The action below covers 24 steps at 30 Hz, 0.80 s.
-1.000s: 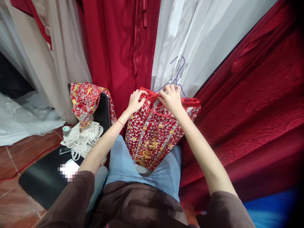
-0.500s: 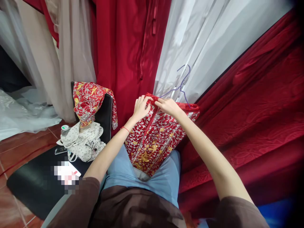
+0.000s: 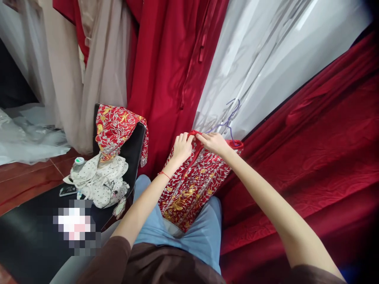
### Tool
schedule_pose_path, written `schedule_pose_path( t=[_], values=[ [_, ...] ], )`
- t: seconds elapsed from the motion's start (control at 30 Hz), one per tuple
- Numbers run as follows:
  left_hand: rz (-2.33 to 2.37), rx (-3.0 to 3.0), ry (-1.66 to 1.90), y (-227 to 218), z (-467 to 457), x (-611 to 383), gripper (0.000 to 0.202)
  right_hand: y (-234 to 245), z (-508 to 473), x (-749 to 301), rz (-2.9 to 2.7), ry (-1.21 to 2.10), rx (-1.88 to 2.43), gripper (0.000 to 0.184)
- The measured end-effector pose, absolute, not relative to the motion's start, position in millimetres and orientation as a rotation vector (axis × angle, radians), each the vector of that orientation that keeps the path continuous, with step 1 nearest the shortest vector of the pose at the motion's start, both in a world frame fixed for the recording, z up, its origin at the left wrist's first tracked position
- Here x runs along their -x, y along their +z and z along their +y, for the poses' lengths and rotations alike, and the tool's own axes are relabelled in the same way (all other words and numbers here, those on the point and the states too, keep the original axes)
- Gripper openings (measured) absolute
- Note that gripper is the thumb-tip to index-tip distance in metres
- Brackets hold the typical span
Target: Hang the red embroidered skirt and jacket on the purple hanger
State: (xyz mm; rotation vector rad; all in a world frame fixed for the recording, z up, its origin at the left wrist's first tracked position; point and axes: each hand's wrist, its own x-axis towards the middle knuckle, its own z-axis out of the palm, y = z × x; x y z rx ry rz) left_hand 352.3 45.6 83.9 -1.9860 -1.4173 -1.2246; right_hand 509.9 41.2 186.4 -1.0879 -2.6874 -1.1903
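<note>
A red skirt [image 3: 192,185] with silver and gold embroidery hangs between my knees, its plain red waistband at the top. My left hand [image 3: 182,148] grips the waistband on the left, fingers curled over the edge. Close beside it, my right hand [image 3: 213,142] pinches the same waistband, so the two hands nearly meet above a seam running down the cloth. Behind the right hand a purple wire hanger [image 3: 229,122] sticks up, its lower part reaching the waistband's right end. What lies between the fingertips is hidden.
A black chair [image 3: 26,232] stands at my left with a matching embroidered garment [image 3: 118,126] over its back. On its seat are a dotted white bag [image 3: 103,181], a bottle [image 3: 78,163], a phone [image 3: 68,191] and a blurred-out item. Red curtains [image 3: 310,157] and white cloth [image 3: 245,59] hang ahead.
Both hands and the top of the skirt sit lower in view. The waistband is more bunched between the hands. The hanger has tilted slightly, and the view has shifted.
</note>
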Motion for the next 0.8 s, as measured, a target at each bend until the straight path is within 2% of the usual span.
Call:
schedule_pose_path(
  t=[0.07,0.13,0.23,0.33,0.57,0.7,0.8],
  values=[
    [-1.422,1.99,-1.236,83,46,-353,0.028,200,42,-506,-2.57,-0.917,1.324,0.028],
    [-1.426,1.993,-1.251,83,46,-354,0.028,220,47,-500,-2.443,-0.467,1.471,0.021],
    [-1.429,2.001,-1.279,82,46,-354,0.031,247,67,-490,-2.119,0.196,1.396,0.011],
    [-1.424,2.041,-1.313,83,45,-354,0.03,259,94,-480,-1.765,0.495,1.218,0.009],
    [-1.413,2.049,-1.298,85,38,-351,0.027,236,115,-468,-1.892,0.264,1.414,0.018],
    [-1.415,2.055,-1.281,85,34,-351,0.026,214,75,-475,-1.921,0.08,1.112,0.016],
    [-1.448,2.028,-1.308,85,31,-355,0.025,170,26,-487,-1.717,-0.066,0.83,0.023]
  ],
)
